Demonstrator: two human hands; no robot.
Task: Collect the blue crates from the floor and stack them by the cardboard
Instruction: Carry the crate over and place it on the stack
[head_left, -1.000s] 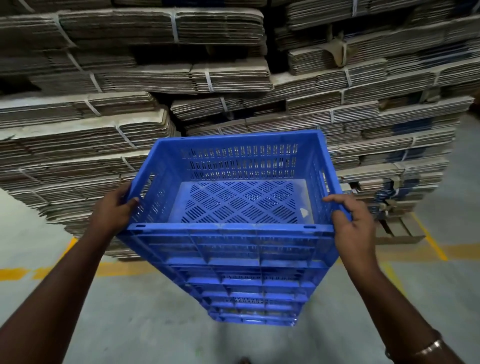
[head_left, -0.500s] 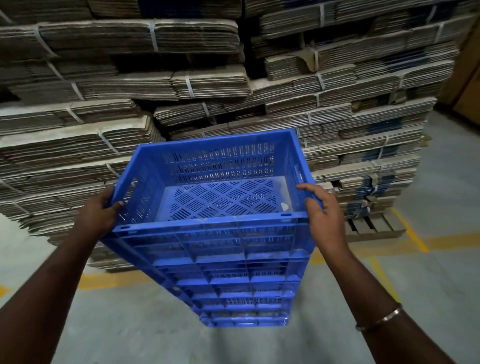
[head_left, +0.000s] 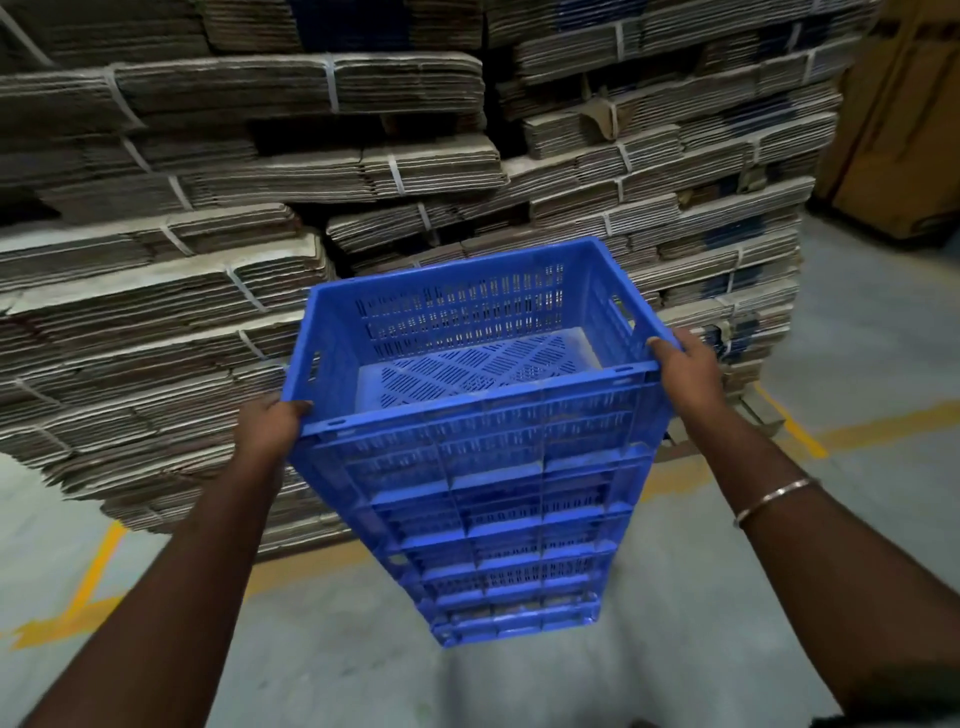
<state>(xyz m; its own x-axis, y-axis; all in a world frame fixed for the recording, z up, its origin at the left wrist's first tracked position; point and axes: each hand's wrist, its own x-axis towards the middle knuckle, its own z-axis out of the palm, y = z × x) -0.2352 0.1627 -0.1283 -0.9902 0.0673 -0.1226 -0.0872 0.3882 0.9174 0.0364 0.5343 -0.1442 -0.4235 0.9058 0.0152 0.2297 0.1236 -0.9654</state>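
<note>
I'm gripping the top blue crate (head_left: 467, 332) by its rim — my left hand (head_left: 270, 426) and right hand (head_left: 688, 371) clasping opposite sides — atop the nested crate stack (head_left: 509, 545) standing on the floor (head_left: 779, 597), just before the bundled cardboard (head_left: 260, 208).

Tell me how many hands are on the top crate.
2: left hand grips the top crate at its near-left corner, right hand at its near-right corner.

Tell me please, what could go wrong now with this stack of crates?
The crate stack leans, and both hands, left hand and right hand, grip only the top crate, so the lower crates may tip or slide. The cardboard piles stand close behind, so the stack could hit them.
</note>
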